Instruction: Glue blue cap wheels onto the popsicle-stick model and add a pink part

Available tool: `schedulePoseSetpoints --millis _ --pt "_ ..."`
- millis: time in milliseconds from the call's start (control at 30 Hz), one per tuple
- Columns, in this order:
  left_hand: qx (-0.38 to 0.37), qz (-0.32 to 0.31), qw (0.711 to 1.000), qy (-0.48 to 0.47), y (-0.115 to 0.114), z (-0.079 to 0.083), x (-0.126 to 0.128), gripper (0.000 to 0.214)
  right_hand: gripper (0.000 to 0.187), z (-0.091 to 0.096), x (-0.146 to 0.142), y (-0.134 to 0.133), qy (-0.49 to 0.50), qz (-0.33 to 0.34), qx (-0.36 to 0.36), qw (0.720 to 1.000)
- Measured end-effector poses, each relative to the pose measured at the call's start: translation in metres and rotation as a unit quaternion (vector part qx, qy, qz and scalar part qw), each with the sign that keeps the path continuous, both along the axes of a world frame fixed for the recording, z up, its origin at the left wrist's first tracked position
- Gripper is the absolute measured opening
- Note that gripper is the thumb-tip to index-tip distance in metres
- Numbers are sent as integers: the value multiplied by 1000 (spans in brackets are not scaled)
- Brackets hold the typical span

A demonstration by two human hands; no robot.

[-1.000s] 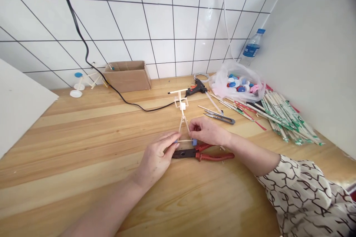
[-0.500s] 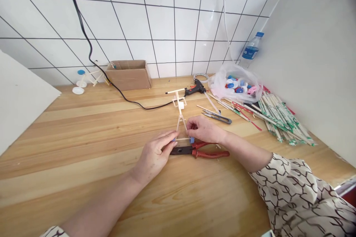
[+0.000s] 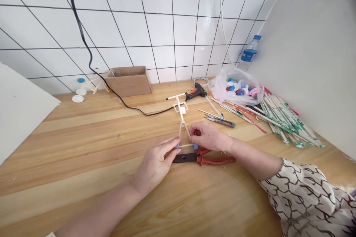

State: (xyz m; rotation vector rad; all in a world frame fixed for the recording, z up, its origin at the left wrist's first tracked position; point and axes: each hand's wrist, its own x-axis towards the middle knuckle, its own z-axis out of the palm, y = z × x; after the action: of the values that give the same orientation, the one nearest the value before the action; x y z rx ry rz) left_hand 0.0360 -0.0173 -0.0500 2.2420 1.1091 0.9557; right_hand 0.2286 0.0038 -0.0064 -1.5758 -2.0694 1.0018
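One stick frame is held at both sides, the left hand clamping its left blue cap between fingers, the right hand with fingers together at its right leg. At left, a white board edges the wooden tabletop, which stretches broadly toward a tiled wall. Red-handled pliers lie just before the frame; wrapped sticks crowd the right.

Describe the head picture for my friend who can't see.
A person's left hand and right hand hold a pale wooden stick frame near its blue ends, beyond red-handled pliers on a light wooden table. Behind lies a black glue gun, with a clear plastic bag of colourful caps to its right.
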Motion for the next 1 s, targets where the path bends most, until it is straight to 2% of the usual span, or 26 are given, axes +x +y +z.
schedulePoseSetpoints --millis 233,533,1000 --pt "16 -25 999 13 7 0 1 26 11 -1 1 -1 3 -11 5 1000" --pt "29 -30 999 -19 9 -6 -1 25 12 -4 2 -1 19 -15 -4 1000" --pt "7 -24 999 -25 9 -5 -1 23 11 -2 2 -5 5 -18 -8 1000"
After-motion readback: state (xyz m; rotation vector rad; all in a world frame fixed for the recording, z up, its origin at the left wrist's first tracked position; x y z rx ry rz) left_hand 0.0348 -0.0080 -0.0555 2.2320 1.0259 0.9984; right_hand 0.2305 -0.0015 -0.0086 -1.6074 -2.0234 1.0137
